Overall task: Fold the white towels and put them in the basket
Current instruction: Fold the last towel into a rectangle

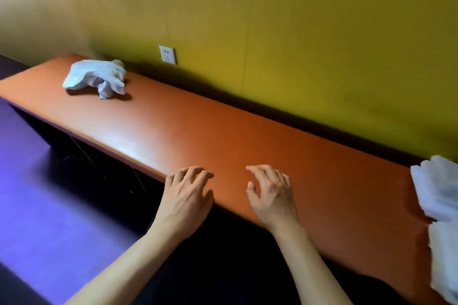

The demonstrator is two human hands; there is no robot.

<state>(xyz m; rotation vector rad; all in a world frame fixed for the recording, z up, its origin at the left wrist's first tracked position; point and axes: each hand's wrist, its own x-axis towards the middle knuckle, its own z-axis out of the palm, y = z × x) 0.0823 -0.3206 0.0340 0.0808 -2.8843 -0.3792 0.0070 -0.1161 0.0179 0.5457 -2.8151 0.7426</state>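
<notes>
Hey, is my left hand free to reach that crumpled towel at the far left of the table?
Probably yes. The left hand holds nothing, and only bare table lies between it and the crumpled towel. It sits well away, so expect a long stretch or a step left.

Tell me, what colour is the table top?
Orange-brown, plain, no pattern. The table shows in the head view, the only one.

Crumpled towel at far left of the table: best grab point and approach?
Judgement: pinch the raised ridge of the crumpled towel from above with the left hand, the nearer one. It lies bunched on the orange table, no flat edge or corner showing, so lift and shake it out.
</notes>
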